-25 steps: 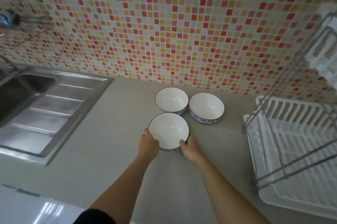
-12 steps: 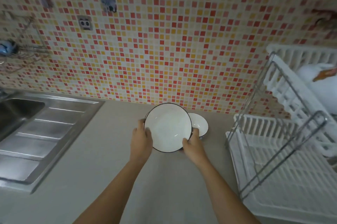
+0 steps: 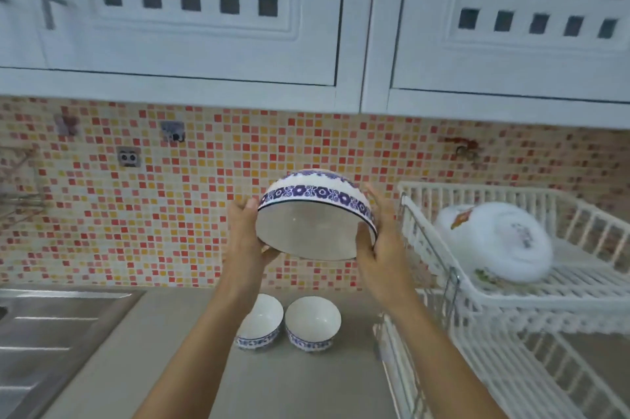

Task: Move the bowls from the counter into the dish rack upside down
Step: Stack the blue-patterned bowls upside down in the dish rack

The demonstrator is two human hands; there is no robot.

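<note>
left hand (image 3: 243, 241), right hand (image 3: 381, 248): each grip clasps glazed round bowl (image 3: 315, 214), tipped mouth-down | tabletop (image 3: 272, 384): two bowls (image 3: 286, 325) upright | slatted plastic rack (image 3: 511, 285): white dish (image 3: 494, 241)

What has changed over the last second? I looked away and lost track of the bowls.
Both hands, left and right, lifted the near bowl off the counter and turned it mouth-down, level with the rack's upper tier. The other two bowls stayed upright on the counter.
</note>
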